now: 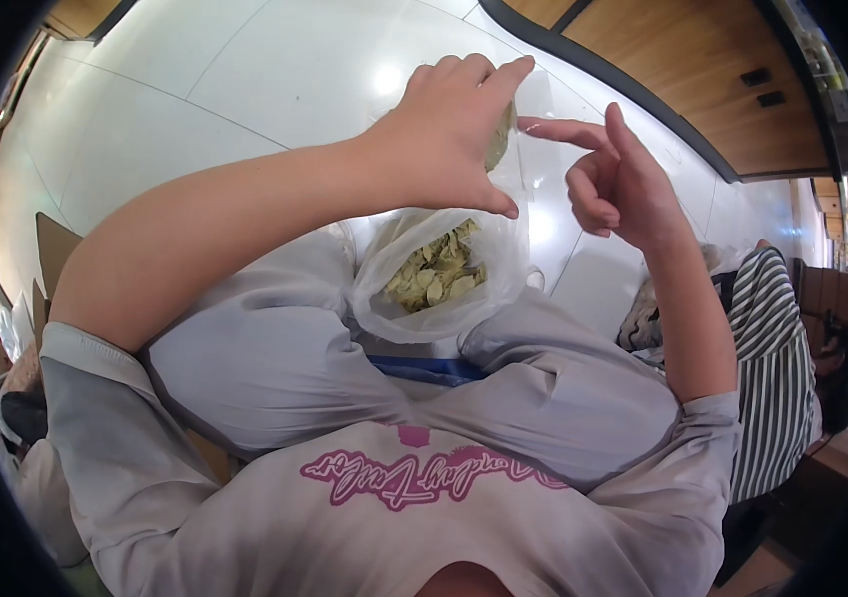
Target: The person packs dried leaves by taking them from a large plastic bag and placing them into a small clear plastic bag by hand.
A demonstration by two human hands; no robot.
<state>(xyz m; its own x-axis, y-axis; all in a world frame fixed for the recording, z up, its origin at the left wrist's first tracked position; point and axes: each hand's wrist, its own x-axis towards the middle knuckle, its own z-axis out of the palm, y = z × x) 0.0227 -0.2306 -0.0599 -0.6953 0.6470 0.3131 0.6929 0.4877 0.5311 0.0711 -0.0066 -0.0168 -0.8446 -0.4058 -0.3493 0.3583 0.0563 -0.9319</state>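
Observation:
My left hand (454, 124) is wrapped around a clear plastic bag of dried leaves (498, 139), its thumb and forefinger spread wide. Most of that bag is hidden behind the hand. My right hand (623, 184) is to the right of it with thumb raised, forefinger stretched toward the clear bag and the other fingers loosely curled, holding nothing visible. The forefinger's tip is at the bag's side; contact is hard to make out. Below my left hand, between my knees, an open white plastic bag (374, 298) holds pale green dried leaves (439, 274).
White floor tiles (275, 80) stretch ahead. A wooden cabinet (682, 60) with a dark base stands at the upper right. Striped cloth (772, 368) is beside my right arm. A cardboard flap (54, 249) sticks up at the left, and something blue (424, 369) lies below the white bag.

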